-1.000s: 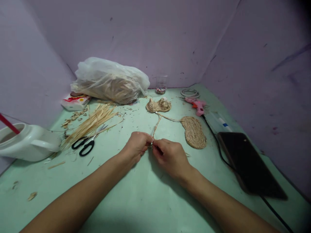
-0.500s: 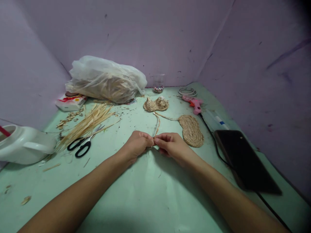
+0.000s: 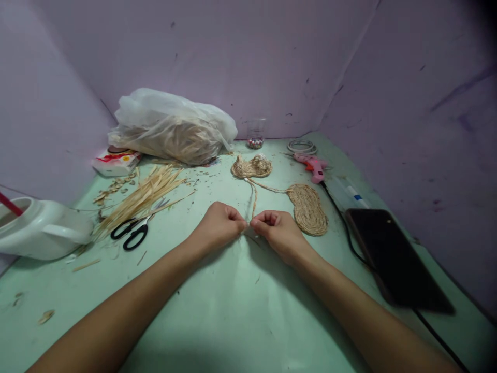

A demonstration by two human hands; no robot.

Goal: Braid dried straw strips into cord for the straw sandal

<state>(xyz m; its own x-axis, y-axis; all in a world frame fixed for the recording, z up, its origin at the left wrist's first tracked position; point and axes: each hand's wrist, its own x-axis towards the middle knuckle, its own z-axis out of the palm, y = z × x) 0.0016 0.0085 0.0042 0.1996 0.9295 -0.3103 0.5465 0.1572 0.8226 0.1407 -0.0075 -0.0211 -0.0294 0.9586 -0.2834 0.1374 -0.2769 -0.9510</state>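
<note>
A thin braided straw cord (image 3: 254, 199) runs down the middle of the table to my fingertips. My left hand (image 3: 222, 224) pinches its near end between thumb and forefinger. Close beside it, my right hand (image 3: 277, 230) pinches the same end, fingers curled. At its far end the cord bends and leads to a coiled straw sole shape (image 3: 308, 210), lying flat right of my right hand. Beyond the cord sits a small slipper-like straw piece (image 3: 252, 167) with raised, whitish decoration. The very tip of the cord is mostly hidden by my fingers.
Black-handled scissors (image 3: 135, 234) and loose straw strips (image 3: 143, 199) lie left. A plastic bag (image 3: 174, 127), a white jug (image 3: 50, 228) and a cup of beads (image 3: 255, 135) stand around. At right are a pink glue gun (image 3: 312, 166), its black cable and a dark tablet (image 3: 398, 259).
My fingertips have drawn slightly apart at the end of the cord, and the cord hangs a little straighter. The whole view has shifted slightly.
</note>
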